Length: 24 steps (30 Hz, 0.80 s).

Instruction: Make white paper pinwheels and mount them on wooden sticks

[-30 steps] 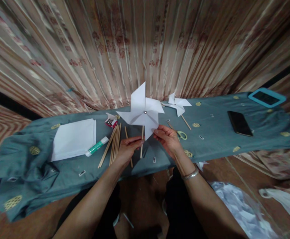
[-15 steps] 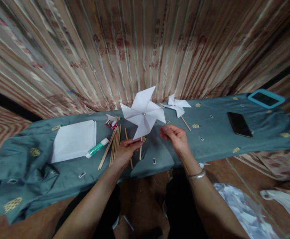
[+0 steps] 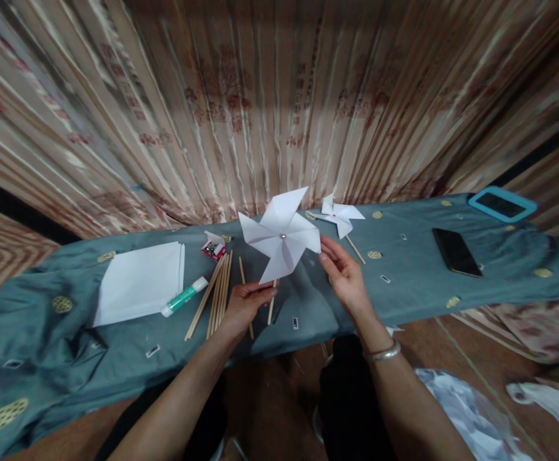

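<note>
A white paper pinwheel (image 3: 280, 234) on a wooden stick stands upright above the teal cloth-covered bench (image 3: 404, 288). My left hand (image 3: 246, 301) is closed round the stick just below the paper blades. My right hand (image 3: 345, 274) is beside the pinwheel's right blade, its fingertips at the blade's edge and its fingers loosely apart, holding nothing. A metal pin shows at the pinwheel's centre. A silver bangle sits on my right wrist.
A second smaller pinwheel (image 3: 339, 215) lies behind. Several wooden sticks (image 3: 216, 291), a green glue stick (image 3: 183, 297), a stack of white paper (image 3: 139, 282) and a small red box (image 3: 213, 247) lie at left. A black phone (image 3: 455, 251) and a blue-cased device (image 3: 502, 204) lie at right.
The pinwheel's blades have turned. My right hand let go of the lower blade, drew back, then returned to the right blade's edge. The view has shifted down slightly.
</note>
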Each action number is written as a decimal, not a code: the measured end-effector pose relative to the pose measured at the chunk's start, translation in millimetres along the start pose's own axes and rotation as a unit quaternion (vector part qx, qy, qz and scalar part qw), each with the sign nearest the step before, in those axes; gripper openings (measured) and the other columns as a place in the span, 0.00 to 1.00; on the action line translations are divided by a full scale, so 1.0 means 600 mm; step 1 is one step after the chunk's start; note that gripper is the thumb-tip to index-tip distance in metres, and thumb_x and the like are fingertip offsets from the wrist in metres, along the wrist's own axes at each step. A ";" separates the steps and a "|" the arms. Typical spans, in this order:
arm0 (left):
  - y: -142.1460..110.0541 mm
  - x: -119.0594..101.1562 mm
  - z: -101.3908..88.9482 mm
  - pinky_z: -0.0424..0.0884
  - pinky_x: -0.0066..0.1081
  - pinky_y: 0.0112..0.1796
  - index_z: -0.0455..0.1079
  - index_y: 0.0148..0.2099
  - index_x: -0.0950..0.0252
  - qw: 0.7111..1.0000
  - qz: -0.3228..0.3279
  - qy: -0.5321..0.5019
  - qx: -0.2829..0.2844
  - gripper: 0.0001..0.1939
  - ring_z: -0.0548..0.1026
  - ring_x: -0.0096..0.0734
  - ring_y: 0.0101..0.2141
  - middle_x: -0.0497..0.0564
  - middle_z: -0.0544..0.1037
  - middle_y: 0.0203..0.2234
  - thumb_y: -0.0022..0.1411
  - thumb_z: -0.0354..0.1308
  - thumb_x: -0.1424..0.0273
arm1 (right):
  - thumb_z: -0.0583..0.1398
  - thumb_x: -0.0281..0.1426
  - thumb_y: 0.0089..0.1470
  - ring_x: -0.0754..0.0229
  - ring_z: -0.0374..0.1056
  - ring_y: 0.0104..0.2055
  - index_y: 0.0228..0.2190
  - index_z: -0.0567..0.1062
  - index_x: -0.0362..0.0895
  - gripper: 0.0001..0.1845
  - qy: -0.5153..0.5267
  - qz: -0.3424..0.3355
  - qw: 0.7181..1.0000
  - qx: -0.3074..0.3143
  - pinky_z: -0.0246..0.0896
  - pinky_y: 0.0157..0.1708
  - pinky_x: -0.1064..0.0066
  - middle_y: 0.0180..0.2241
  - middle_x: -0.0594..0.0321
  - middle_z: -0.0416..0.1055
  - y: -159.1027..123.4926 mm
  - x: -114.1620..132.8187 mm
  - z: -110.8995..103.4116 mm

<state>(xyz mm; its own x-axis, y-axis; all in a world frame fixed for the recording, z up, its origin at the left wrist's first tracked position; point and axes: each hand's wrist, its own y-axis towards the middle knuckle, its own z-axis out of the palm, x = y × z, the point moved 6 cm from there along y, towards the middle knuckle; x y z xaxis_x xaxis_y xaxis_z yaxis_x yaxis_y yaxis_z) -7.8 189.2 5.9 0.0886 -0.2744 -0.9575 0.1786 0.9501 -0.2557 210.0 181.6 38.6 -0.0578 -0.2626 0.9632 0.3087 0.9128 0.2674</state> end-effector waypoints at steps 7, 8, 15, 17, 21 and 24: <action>0.007 0.002 -0.012 0.67 0.28 0.30 0.82 0.33 0.64 1.000 -0.002 -0.015 -0.024 0.15 0.73 0.28 0.26 0.53 0.83 0.28 0.38 0.72 0.66 | 0.69 0.49 0.41 0.58 0.75 0.31 0.34 0.81 0.48 0.22 0.055 0.106 0.993 0.011 0.71 0.39 0.65 0.30 0.63 0.81 -0.022 -0.008 0.030; 0.007 0.000 -0.012 0.67 0.27 0.30 0.82 0.33 0.64 1.000 0.003 -0.015 -0.025 0.15 0.72 0.28 0.26 0.53 0.83 0.28 0.39 0.72 0.66 | 0.69 0.50 0.41 0.59 0.74 0.29 0.32 0.81 0.48 0.21 0.059 0.118 0.991 0.023 0.70 0.37 0.66 0.28 0.63 0.80 -0.027 -0.009 0.038; 0.003 -0.006 -0.009 0.67 0.26 0.31 0.82 0.34 0.66 0.999 0.013 -0.018 -0.024 0.16 0.71 0.26 0.25 0.52 0.83 0.27 0.39 0.72 0.67 | 0.69 0.51 0.40 0.62 0.71 0.26 0.23 0.79 0.46 0.21 0.087 0.142 0.981 0.097 0.68 0.33 0.70 0.23 0.64 0.78 -0.048 -0.005 0.084; 0.002 -0.006 -0.008 0.69 0.27 0.32 0.82 0.34 0.66 0.999 0.010 -0.020 -0.023 0.16 0.73 0.28 0.27 0.52 0.83 0.28 0.39 0.72 0.66 | 0.68 0.51 0.42 0.62 0.71 0.26 0.22 0.79 0.45 0.21 0.078 0.138 0.981 0.109 0.67 0.32 0.70 0.22 0.64 0.77 -0.050 -0.005 0.091; 0.002 -0.008 -0.001 0.70 0.29 0.34 0.82 0.34 0.66 1.000 0.020 -0.024 0.000 0.15 0.75 0.32 0.29 0.51 0.82 0.27 0.40 0.71 0.66 | 0.65 0.50 0.47 0.62 0.70 0.26 0.22 0.78 0.44 0.21 0.030 0.103 0.984 0.141 0.66 0.31 0.71 0.22 0.63 0.77 -0.056 0.000 0.105; 0.001 -0.010 0.004 0.70 0.29 0.33 0.82 0.32 0.65 0.999 0.036 -0.013 0.013 0.14 0.74 0.31 0.28 0.49 0.81 0.24 0.40 0.70 0.66 | 0.62 0.46 0.53 0.63 0.68 0.25 0.22 0.78 0.44 0.19 -0.056 0.062 0.983 0.162 0.62 0.28 0.72 0.21 0.64 0.75 -0.062 0.010 0.113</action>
<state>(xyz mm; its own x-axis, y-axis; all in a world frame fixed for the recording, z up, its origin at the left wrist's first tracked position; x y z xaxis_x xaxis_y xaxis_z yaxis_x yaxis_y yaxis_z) -6.1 191.0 11.9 0.1280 -0.2106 -0.9692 0.1966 0.9632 -0.1833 133.5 167.2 36.5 -0.1489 -0.1238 0.9811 0.0027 0.9921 0.1256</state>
